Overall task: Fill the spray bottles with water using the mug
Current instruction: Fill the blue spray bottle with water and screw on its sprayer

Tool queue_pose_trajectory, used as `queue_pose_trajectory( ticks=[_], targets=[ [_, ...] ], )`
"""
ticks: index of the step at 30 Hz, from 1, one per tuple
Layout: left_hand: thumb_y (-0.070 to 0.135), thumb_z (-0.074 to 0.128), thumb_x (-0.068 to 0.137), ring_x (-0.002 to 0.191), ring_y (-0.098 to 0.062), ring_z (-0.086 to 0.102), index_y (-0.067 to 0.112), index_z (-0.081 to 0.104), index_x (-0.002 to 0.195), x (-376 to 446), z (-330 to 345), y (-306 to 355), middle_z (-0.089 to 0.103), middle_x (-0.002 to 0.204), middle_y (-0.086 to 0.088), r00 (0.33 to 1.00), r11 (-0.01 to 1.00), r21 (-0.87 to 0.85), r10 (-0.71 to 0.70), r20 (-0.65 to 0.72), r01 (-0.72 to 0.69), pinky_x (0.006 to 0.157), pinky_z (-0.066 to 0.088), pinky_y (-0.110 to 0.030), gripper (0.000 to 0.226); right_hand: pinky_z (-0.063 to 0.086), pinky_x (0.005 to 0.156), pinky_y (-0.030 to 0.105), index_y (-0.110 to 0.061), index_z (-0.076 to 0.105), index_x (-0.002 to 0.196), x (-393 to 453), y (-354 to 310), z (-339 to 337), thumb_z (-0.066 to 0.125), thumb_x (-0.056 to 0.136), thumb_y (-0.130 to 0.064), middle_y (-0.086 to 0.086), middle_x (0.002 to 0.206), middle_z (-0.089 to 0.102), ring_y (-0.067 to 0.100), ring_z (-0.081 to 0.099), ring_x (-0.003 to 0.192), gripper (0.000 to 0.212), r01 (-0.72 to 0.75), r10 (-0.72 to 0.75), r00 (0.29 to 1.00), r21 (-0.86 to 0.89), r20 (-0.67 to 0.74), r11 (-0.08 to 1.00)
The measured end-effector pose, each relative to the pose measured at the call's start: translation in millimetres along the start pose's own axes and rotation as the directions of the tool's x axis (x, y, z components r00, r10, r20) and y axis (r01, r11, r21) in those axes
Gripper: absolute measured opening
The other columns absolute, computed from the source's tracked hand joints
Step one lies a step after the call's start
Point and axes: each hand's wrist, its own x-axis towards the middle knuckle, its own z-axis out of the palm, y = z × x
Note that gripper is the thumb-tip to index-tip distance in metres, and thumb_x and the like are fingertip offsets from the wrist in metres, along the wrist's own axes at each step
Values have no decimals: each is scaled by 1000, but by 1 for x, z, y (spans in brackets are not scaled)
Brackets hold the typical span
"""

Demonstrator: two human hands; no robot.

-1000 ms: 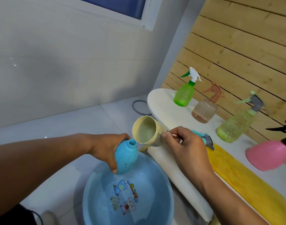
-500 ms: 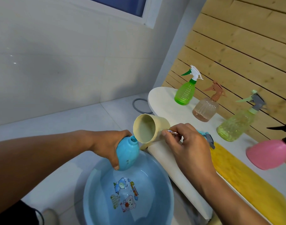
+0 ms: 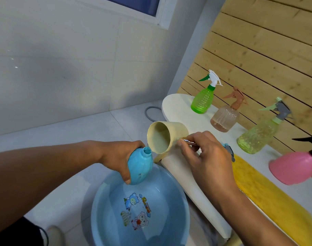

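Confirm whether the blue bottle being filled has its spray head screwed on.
No: the blue bottle in the left hand has a bare open neck, with the mug tipped over it by the right hand.

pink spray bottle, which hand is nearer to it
Right. The right hand holds the mug by its handle beside the board, nearer the pink spray bottle. The left hand grips the blue bottle over the basin, farther off.

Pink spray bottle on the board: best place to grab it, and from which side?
Judging by shape, take the pink spray bottle at the narrow neck under its black trigger head, coming from above and the front edge of the board. Its round body looks too wide for a sure wrap. Both hands are busy now.
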Motion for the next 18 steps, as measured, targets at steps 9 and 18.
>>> queue_pose_trajectory(
  ticks=[9, 18],
  targets=[
    [33, 101, 61, 111, -7, 60, 39, 39, 133, 2, 1, -1, 57, 121, 17, 1000, 1000, 11, 11, -1, -11, 89, 59, -27, 95, 50, 68, 41, -24, 71, 94, -1, 0, -2, 61, 94, -46, -6, 86, 61, 18, 59, 82, 24, 51, -53, 998, -55, -20, 997],
    [34, 101, 61, 110, -7, 60, 43, 38, 129, 3, 1, 0, 57, 120, 17, 1000, 1000, 22, 4, 5, -5, 88, 58, -27, 93, 47, 61, 38, -24, 70, 93, -2, -1, -2, 63, 94, -42, -6, 85, 58, 20, 58, 80, 20, 109, -117, 992, -132, -53, 985]
  ],
)
